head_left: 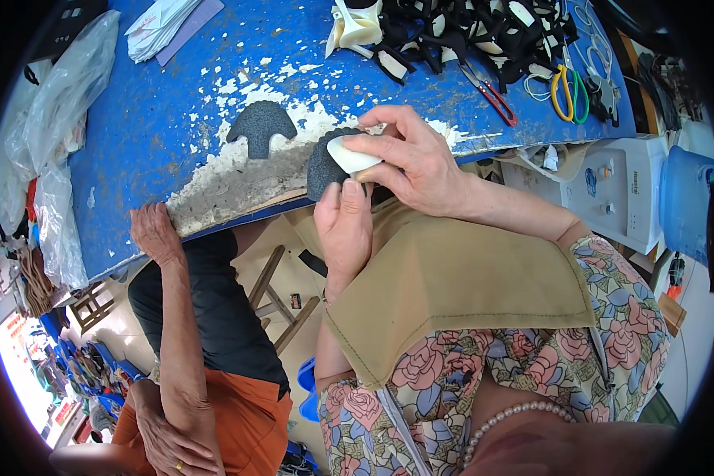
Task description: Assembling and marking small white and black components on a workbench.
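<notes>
Near the front edge of the worn blue table, my left hand pinches the lower edge of a dark grey, grainy foam piece. My right hand has a smooth white rounded pad between thumb and fingers, lying against the foam piece. The pad and fingers cover part of the foam, so its full outline is hidden. A second dark grey foam piece, mushroom-shaped, lies flat on the table to the left of my hands.
Black-and-white pieces are heaped at the back right, beside a cream plastic object. Nearer lie a red-handled tool and yellow-and-green-handled scissors. A co-worker's hand rests on the left front edge. Plastic bags hang farther left.
</notes>
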Demonstrator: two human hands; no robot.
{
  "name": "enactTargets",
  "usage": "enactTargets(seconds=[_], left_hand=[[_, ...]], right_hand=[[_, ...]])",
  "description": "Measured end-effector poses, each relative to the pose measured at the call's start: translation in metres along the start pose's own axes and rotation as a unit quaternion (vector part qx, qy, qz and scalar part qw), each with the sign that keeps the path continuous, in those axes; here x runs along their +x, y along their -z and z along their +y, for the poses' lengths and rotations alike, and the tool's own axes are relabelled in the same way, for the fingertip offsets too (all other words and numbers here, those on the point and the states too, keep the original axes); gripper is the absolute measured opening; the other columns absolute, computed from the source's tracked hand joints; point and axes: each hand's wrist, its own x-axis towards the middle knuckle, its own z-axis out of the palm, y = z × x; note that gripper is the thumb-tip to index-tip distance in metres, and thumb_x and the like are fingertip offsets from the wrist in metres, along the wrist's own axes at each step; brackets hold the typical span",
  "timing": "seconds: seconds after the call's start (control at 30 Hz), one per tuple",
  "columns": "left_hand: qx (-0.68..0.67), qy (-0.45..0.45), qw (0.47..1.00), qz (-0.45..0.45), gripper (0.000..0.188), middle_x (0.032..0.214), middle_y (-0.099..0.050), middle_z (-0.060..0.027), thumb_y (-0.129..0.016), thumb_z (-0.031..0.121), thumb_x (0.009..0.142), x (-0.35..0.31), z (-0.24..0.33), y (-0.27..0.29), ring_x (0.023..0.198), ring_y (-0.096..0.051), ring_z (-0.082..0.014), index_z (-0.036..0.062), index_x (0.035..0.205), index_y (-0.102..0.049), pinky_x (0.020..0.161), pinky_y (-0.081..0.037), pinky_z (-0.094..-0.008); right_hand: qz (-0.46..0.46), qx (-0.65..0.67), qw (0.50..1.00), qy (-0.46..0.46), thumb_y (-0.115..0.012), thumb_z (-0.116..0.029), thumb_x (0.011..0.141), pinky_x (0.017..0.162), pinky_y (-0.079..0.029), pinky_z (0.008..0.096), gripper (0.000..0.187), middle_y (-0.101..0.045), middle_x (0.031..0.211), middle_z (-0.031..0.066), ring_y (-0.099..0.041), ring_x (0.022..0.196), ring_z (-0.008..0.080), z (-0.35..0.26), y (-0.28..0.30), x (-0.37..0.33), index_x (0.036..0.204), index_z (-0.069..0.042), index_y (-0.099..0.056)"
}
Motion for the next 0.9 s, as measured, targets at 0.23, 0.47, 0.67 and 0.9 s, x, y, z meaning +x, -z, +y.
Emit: enactTargets(seconds=[0.23, 0.47, 0.67, 0.9], left_hand=[[0.251, 0.049, 0.965, 0.060, 0.017, 0.087, -0.064, -0.0093, -0.053, 0.007, 0.091, -0.003, 0.030, -0.008, 0.075, -0.058, -0.0099, -0.0073, 0.095, -0.060, 0.071, -0.048, -0.0233], [0.313, 0.141, 0.939, 0.031, 0.015, 0.084, -0.066, -0.0088, -0.063, 0.005, 0.084, -0.012, 0.044, -0.024, 0.074, -0.059, -0.0094, -0.0081, 0.092, -0.065, 0.065, -0.047, -0.0218], [0.446, -0.020, 0.895, 0.005, 0.014, 0.077, -0.065, -0.0093, -0.066, 0.003, 0.080, -0.021, 0.031, -0.022, 0.067, -0.060, -0.0113, -0.0045, 0.092, -0.065, 0.058, -0.046, -0.0246], [0.649, -0.197, 0.729, -0.094, 0.015, 0.073, -0.062, -0.0147, -0.063, 0.008, 0.084, -0.016, 0.033, -0.023, 0.065, -0.063, -0.0186, -0.0032, 0.094, -0.062, 0.056, -0.047, -0.0290]], right_hand=[[-0.095, 0.099, 0.989, -0.059, -0.071, -0.015, 0.075, 0.071, -0.046, 0.0292, 0.028, -0.054, 0.104, 0.0058, -0.055, 0.083, 0.0159, 0.003, 0.027, 0.005, 0.102, -0.010, -0.065], [-0.302, 0.312, 0.876, -0.213, -0.077, -0.018, 0.070, 0.073, -0.043, 0.0249, 0.032, -0.055, 0.093, 0.0028, -0.054, 0.082, 0.0119, 0.019, 0.035, 0.017, 0.096, -0.004, -0.064], [-0.319, 0.334, 0.868, -0.181, -0.074, -0.013, 0.074, 0.068, -0.046, 0.0245, 0.020, -0.059, 0.075, -0.0001, -0.056, 0.074, 0.0073, 0.016, 0.037, 0.019, 0.087, 0.000, -0.065], [-0.310, 0.420, 0.814, -0.253, -0.071, -0.012, 0.077, 0.064, -0.046, 0.0217, 0.016, -0.063, 0.077, 0.0008, -0.057, 0.070, 0.0062, 0.031, 0.027, 0.006, 0.086, 0.000, -0.065]])
